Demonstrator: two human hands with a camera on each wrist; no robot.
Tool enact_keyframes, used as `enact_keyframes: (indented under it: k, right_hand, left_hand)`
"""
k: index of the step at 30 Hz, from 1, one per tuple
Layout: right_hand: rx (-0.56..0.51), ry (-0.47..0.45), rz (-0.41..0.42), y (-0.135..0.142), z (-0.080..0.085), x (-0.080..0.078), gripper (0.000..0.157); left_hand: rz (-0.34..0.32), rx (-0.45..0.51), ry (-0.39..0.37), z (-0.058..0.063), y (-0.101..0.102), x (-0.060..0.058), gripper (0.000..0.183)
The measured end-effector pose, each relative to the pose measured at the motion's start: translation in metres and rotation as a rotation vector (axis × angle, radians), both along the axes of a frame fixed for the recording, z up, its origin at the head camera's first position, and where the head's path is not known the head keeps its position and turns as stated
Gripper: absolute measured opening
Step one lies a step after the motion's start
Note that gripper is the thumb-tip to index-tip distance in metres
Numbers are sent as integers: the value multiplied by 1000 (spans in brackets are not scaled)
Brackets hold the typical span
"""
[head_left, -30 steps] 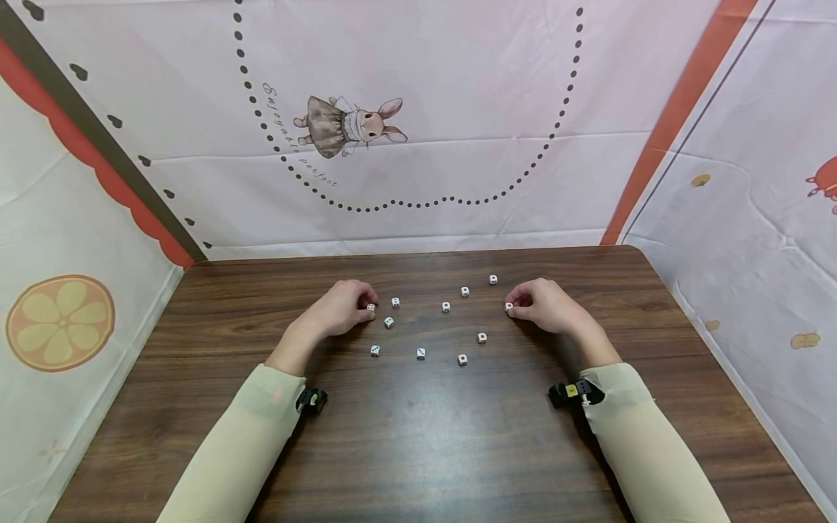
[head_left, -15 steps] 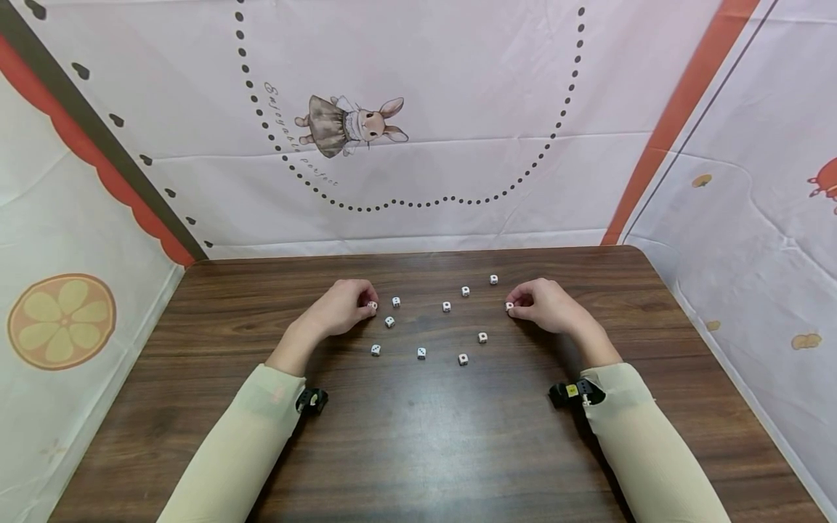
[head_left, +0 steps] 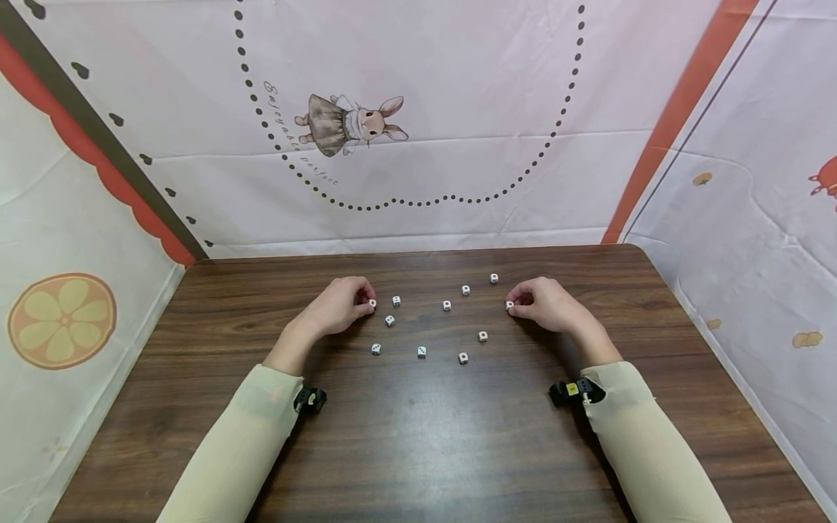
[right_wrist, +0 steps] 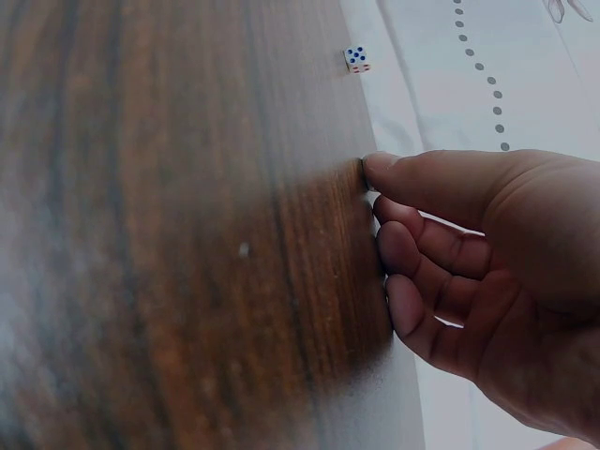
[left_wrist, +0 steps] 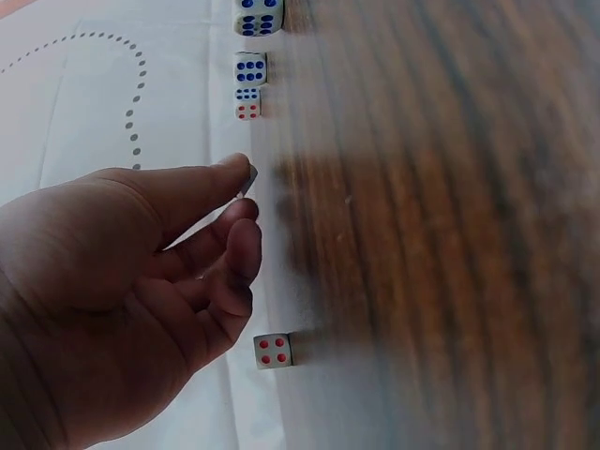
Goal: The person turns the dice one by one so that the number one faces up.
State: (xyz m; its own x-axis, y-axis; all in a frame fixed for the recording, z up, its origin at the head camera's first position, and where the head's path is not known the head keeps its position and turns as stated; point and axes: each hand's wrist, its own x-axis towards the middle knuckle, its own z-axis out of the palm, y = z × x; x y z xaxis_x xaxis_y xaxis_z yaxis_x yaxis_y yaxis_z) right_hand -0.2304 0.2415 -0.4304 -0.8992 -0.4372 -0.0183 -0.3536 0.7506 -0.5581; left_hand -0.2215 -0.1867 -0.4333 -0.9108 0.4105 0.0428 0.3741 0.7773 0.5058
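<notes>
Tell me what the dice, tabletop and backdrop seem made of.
Dice: probably plastic, smooth, with rounded corners and coloured pips. Tabletop: wood or wood-look laminate, satin; brown grain and glare show. Backdrop: matte cloth or thin sheeting, with visible creases.

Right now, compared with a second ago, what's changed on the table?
The die pinched in the left hand seems to have turned, its visible face looking different, though it is tiny here. Nothing was let go. The right hand still pinches another die, and the loose dice stayed put.
</notes>
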Motion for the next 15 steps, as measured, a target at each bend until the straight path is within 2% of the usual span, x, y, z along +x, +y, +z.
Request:
enact_keyframes:
  k: [15]
  right_hand:
    - [0, -5, 0, 1, 1, -2, 8]
  left_hand:
    - [9, -35, -28, 2, 0, -1, 7]
